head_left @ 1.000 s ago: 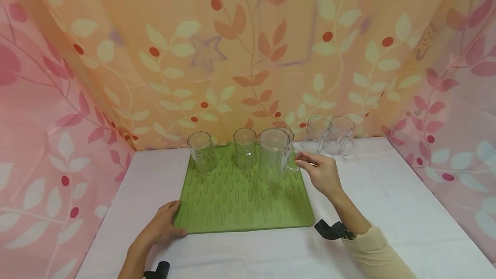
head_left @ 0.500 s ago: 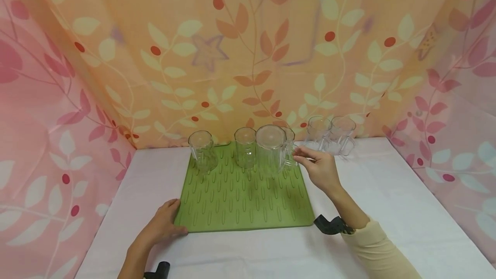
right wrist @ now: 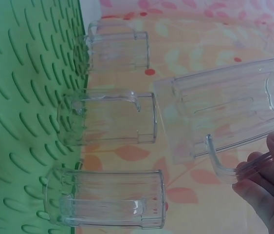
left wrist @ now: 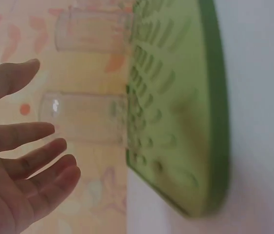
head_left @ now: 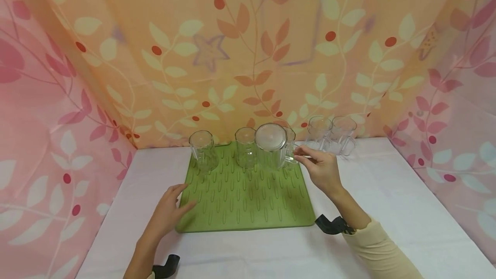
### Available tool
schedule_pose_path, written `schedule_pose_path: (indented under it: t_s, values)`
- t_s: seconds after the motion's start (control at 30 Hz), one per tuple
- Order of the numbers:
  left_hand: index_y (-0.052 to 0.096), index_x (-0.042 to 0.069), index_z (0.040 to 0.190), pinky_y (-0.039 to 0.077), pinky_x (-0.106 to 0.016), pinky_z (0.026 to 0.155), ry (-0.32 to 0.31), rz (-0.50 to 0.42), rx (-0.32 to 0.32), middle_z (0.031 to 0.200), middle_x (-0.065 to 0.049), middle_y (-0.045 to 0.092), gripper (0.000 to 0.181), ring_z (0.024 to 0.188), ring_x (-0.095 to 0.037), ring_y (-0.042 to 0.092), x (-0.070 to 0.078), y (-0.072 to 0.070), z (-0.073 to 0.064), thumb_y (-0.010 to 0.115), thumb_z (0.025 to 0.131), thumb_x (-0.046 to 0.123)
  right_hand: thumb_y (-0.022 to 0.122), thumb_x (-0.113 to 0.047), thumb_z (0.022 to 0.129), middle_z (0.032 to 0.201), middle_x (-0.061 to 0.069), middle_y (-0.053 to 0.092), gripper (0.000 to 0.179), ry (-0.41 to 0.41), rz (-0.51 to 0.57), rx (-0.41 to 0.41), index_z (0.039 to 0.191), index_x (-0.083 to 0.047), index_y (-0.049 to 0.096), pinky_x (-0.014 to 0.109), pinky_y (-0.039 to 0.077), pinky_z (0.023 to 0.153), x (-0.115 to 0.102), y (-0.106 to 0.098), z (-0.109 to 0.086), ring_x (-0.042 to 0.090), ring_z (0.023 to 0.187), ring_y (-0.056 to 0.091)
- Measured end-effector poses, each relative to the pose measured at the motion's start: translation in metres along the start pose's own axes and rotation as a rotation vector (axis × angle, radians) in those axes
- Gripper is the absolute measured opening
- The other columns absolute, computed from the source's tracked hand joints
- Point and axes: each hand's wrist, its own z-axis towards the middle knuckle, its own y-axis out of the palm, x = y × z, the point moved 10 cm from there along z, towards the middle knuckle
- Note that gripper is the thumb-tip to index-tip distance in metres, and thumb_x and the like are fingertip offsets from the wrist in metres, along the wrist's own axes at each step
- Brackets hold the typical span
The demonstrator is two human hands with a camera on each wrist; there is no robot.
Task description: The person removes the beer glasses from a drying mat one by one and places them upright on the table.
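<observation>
My right hand (head_left: 319,169) pinches the handle of a clear glass mug (right wrist: 229,107), held above the back right part of a green ridged mat (head_left: 244,201). The mug is tilted, one round end turned toward the head camera. Behind it, partly hidden, stands another clear mug (head_left: 290,139) on the mat. Two more, a middle mug (head_left: 246,150) and a left mug (head_left: 203,152), stand along the mat's back edge. My left hand (head_left: 168,210) hovers at the mat's left side, fingers spread and holding nothing; the left wrist view shows its palm (left wrist: 5,195).
Two clear mugs, a nearer one (head_left: 318,130) and one farther right (head_left: 342,134), stand on the white tablecloth (head_left: 387,210) at the back right. A patterned orange curtain (head_left: 174,76) rises right behind the table, with pink ones at both sides.
My left hand has let go of the mat's front left corner and risen up and inward. The held mug has shifted slightly left and back and tilted, its round end facing the camera more.
</observation>
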Motion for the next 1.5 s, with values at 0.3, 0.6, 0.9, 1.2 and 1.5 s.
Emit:
schedule_pose_path:
  t_s: [0.3, 0.6, 0.9, 1.2, 1.5]
  values:
    - [0.048, 0.005, 0.142, 0.049, -0.052, 0.101, 0.056, -0.171, 0.026, 0.141, -0.019, 0.048, 0.055, 0.123, -0.041, 0.053, 0.037, -0.004, 0.008, 0.065, 0.094, 0.029, 0.077, 0.009, 0.073, 0.084, 0.016, 0.075, 0.022, -0.123, 0.013, 0.015, 0.095, 0.006, 0.075, 0.006, 0.053, 0.069, -0.015, -0.005, 0.001, 0.006, 0.079, 0.073]
    - [0.052, 0.006, 0.139, 0.048, -0.052, 0.102, 0.119, -0.215, 0.077, 0.135, -0.016, 0.054, 0.051, 0.125, -0.035, 0.052, 0.061, -0.011, 0.014, 0.066, 0.093, 0.026, 0.077, 0.005, 0.075, 0.083, 0.015, 0.075, 0.018, -0.210, -0.007, 0.006, 0.093, 0.002, 0.076, 0.005, 0.051, 0.070, -0.025, -0.008, -0.003, 0.010, 0.077, 0.072]
    - [0.054, 0.007, 0.136, 0.048, -0.051, 0.103, 0.167, -0.379, 0.044, 0.137, -0.015, 0.055, 0.047, 0.126, -0.031, 0.053, 0.082, -0.015, 0.023, 0.064, 0.095, 0.027, 0.078, 0.008, 0.069, 0.084, 0.012, 0.075, 0.025, -0.348, -0.027, -0.023, 0.092, 0.000, 0.075, 0.005, 0.050, 0.080, -0.041, -0.003, -0.014, 0.003, 0.089, 0.070]
    - [0.055, 0.009, 0.137, 0.043, -0.051, 0.108, 0.158, -0.507, -0.077, 0.137, -0.012, 0.058, 0.046, 0.128, -0.028, 0.053, 0.097, -0.005, 0.033, 0.058, 0.098, 0.033, 0.058, -0.026, 0.098, 0.085, 0.012, 0.074, 0.032, -0.538, -0.091, 0.005, 0.092, 0.002, 0.073, 0.012, 0.052, 0.089, -0.063, 0.002, -0.026, 0.023, 0.079, 0.072]
    - [0.045, 0.003, 0.141, 0.052, -0.038, 0.100, 0.186, -0.629, -0.154, 0.134, -0.020, 0.058, 0.049, 0.124, -0.033, 0.056, 0.113, 0.009, 0.042, 0.055, 0.100, 0.027, 0.061, -0.018, 0.096, 0.085, 0.014, 0.074, 0.027, -0.672, -0.063, 0.037, 0.091, 0.005, 0.074, 0.020, 0.056, 0.087, -0.077, 0.002, -0.038, 0.026, 0.078, 0.071]
